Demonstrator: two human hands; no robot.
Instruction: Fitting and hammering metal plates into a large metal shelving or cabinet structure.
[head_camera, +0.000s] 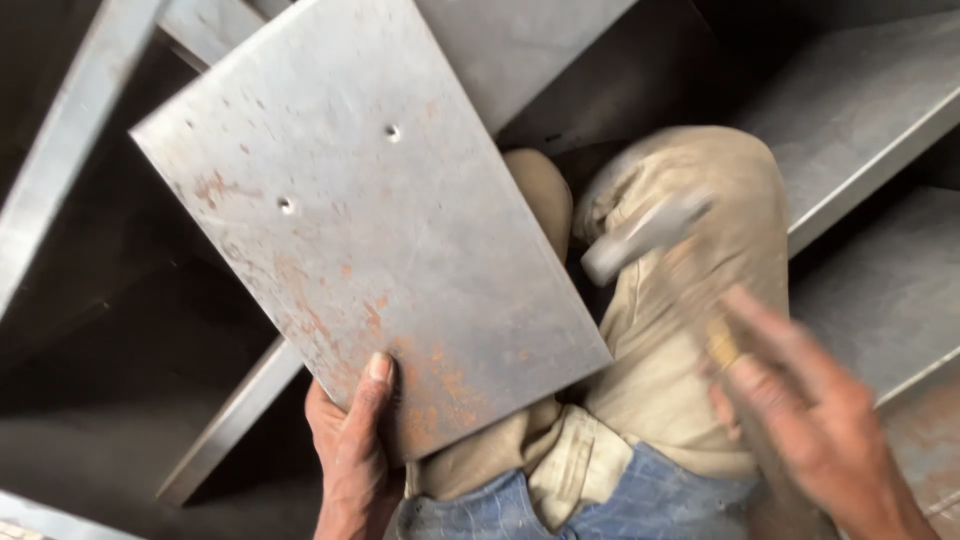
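Note:
My left hand grips the near edge of a flat grey steel plate, thumb on top. The plate is rectangular, flecked with rust, and has two small holes near its upper middle. It tilts across my lap. My right hand, blurred by motion, holds a hammer by a wooden handle. The hammer's metal head hangs just right of the plate's edge, over my knee in tan trousers.
Grey steel beams and angle pieces surround me: a long bar at the left, flat sections at the right, another strip under the plate. Dark gaps lie between them. Blue fabric shows at the bottom.

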